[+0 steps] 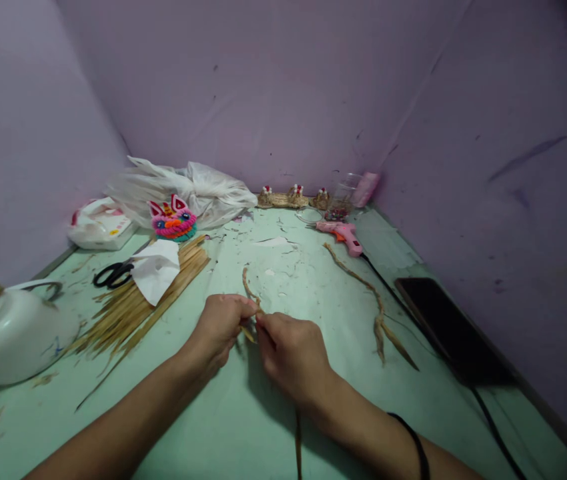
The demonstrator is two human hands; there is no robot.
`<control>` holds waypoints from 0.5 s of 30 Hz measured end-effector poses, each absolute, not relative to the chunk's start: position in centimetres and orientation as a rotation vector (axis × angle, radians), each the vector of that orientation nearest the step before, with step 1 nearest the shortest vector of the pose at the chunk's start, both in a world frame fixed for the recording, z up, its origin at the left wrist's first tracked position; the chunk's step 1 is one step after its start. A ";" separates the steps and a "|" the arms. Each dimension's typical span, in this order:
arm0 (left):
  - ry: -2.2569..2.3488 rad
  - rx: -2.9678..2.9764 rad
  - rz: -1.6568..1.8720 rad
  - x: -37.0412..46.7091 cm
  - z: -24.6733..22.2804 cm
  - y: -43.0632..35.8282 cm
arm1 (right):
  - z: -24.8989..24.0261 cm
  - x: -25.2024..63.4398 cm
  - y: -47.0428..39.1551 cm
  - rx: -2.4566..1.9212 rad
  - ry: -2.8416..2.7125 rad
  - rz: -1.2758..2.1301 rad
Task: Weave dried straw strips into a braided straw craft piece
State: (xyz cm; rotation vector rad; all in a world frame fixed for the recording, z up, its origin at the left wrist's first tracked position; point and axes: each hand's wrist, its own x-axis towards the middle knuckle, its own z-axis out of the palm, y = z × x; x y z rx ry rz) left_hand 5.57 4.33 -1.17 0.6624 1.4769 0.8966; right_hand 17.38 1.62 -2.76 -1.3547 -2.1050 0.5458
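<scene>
In the middle of the table, my left hand [218,328] and my right hand [293,353] meet, both pinching a twisted strand of dried plant fibre [247,283]. Its thin twisted end curls up beyond my fingertips. Loose tails of the strand come out below, one flat piece by my left fingers and a long one hanging under my right wrist. Another twisted strand [358,277], forked at its near end, lies to the right of my hands. A bundle of flat dried strips [118,323] is spread to the left, partly under a white paper piece [157,270].
Black-handled scissors [113,275] lie by the strips, near a white pot [23,337]. At the back are a white plastic bag [203,190], a colourful fuzzy figure [173,220] and small braided ornaments [283,199]. A pink glue gun [344,235] and a phone [448,327] lie right.
</scene>
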 end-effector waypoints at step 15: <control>1.038 1.313 0.705 4.9 -0.6 3.2 | -1.1 19.9 5.8 -1.239 -0.734 2.073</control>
